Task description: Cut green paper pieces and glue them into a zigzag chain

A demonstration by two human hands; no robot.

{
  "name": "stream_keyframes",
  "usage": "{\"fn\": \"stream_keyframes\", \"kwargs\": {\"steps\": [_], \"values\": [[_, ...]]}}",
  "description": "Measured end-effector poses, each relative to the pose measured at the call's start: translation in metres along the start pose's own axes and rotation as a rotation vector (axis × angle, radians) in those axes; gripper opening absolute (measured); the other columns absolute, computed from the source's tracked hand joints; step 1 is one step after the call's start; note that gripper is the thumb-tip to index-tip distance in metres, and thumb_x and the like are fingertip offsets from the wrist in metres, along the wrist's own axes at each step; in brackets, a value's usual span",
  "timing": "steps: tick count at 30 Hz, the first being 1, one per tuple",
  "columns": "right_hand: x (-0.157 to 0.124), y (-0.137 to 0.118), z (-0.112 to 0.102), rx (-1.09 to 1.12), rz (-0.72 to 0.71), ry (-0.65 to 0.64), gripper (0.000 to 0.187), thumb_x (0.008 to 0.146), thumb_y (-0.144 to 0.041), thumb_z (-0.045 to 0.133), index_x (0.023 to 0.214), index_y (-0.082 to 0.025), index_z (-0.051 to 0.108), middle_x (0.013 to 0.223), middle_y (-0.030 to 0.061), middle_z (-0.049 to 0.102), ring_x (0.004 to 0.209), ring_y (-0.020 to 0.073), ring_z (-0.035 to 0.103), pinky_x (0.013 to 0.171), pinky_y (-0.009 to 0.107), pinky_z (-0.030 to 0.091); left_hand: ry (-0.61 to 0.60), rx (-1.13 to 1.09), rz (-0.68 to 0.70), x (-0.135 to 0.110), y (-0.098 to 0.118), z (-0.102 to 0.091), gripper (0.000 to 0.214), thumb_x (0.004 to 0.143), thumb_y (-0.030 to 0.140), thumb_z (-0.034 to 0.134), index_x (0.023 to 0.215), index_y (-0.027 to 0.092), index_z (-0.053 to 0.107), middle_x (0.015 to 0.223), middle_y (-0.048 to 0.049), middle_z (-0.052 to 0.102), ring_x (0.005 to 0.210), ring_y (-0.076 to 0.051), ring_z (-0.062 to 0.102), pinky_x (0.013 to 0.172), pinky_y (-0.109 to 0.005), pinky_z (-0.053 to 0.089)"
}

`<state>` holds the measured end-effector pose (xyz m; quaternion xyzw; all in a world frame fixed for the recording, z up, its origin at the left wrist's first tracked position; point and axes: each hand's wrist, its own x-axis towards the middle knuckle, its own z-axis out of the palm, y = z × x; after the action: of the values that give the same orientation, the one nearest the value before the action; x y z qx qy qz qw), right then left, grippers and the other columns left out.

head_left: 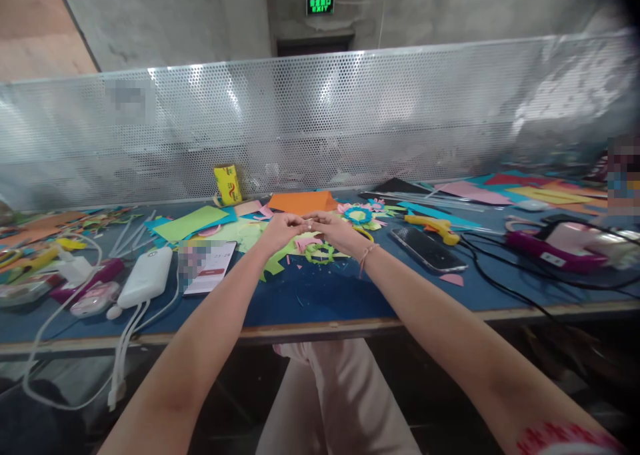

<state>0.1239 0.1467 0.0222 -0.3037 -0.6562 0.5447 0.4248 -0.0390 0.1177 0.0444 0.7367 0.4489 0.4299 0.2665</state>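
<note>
Both arms reach out over a blue table [320,295]. My left hand [280,231] and my right hand [334,230] meet fingertip to fingertip above a heap of cut coloured paper [280,245]. The fingers of both are curled into a pinch around a tiny pale piece [309,224] that is too small to name. A thin bracelet sits on my right wrist. Just below the hands lie pink scraps [305,243] and a green cut-out ring [320,253]. A blue and green paper flower [358,215] lies just behind my right hand.
A phone [205,267], a white power bank [146,277] with cables and a pink tool lie left. Another phone [427,249], a yellow glue gun [434,227] and a purple-pink device [555,245] with black cords lie right. An orange sheet [303,201], a green sheet and a perforated metal screen [320,121] stand behind.
</note>
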Motion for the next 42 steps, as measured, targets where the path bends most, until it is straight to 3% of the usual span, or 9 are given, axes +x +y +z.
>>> {"fn": "stream_keyframes", "kwargs": {"steps": [9,16,27,36,42], "values": [[0.001,0.003,-0.003,-0.227,-0.033,-0.042,0.028,0.083,-0.037,0.051,0.106,-0.023,0.058,0.091,0.0042,0.057,0.076,0.0111,0.053,0.056,0.019,0.045,-0.059,-0.137,0.058,-0.002,-0.002,0.0,0.021,0.07,0.033,0.063,0.066,0.013,0.062,0.065,-0.0019,0.059,0.062,-0.012,0.053,0.061,-0.025,0.041],[-0.007,-0.009,-0.003,-0.129,0.011,-0.111,0.026,0.083,-0.034,0.05,0.105,-0.022,0.057,0.087,0.0031,0.054,0.075,0.0102,0.051,0.06,0.02,0.045,-0.025,-0.129,0.143,-0.002,-0.009,0.005,0.017,0.071,0.029,0.061,0.069,0.014,0.068,0.063,-0.0015,0.061,0.061,-0.012,0.053,0.058,-0.024,0.041],[-0.011,-0.014,0.001,-0.17,-0.013,-0.086,0.033,0.084,-0.039,0.05,0.111,-0.024,0.057,0.086,0.0018,0.053,0.072,0.0094,0.051,0.056,0.019,0.041,0.075,-0.239,0.1,-0.004,-0.007,0.009,0.013,0.067,0.026,0.064,0.067,0.014,0.068,0.057,0.001,0.057,0.058,-0.01,0.051,0.058,-0.024,0.039],[-0.008,-0.011,0.002,-0.093,-0.009,-0.027,0.03,0.077,-0.041,0.058,0.099,-0.02,0.059,0.081,0.001,0.052,0.068,0.0094,0.048,0.054,0.021,0.038,0.117,-0.255,0.028,-0.003,0.0,0.011,0.007,0.062,0.021,0.06,0.06,0.015,0.064,0.057,0.0019,0.057,0.059,-0.011,0.049,0.059,-0.024,0.039],[-0.002,-0.008,-0.003,-0.002,0.0,0.052,0.026,0.072,-0.036,0.06,0.091,-0.017,0.06,0.074,-0.0001,0.054,0.068,0.0094,0.051,0.056,0.022,0.039,0.012,-0.273,-0.062,-0.003,-0.004,0.013,0.014,0.061,0.015,0.048,0.048,0.017,0.046,0.05,0.0038,0.042,0.051,-0.009,0.039,0.053,-0.025,0.033]]}}
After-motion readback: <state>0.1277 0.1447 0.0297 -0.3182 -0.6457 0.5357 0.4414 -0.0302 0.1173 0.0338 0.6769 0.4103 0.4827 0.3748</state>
